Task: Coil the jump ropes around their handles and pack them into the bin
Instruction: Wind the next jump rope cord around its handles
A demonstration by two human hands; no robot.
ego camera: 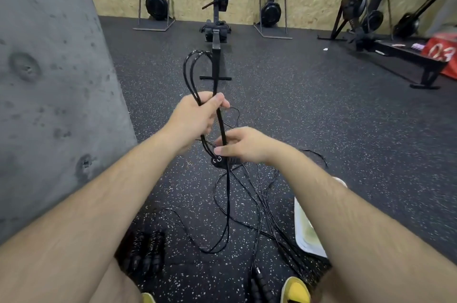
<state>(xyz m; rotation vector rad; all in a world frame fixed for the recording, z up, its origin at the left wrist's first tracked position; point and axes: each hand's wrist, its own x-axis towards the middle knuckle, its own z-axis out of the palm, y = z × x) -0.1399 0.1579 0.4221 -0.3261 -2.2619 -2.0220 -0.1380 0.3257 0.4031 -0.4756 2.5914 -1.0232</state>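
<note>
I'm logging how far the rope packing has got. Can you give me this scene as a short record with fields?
setting: gym with a speckled rubber floor and a rowing machine ahead
left hand: grips the folded rope loops
right hand: fingers curled on the handles of the same rope
on floor: tangle of loose ropes; spare handles
bin: white, partly hidden behind the right forearm; contents unclear
progress: one rope being coiled, not yet in the bin
</note>
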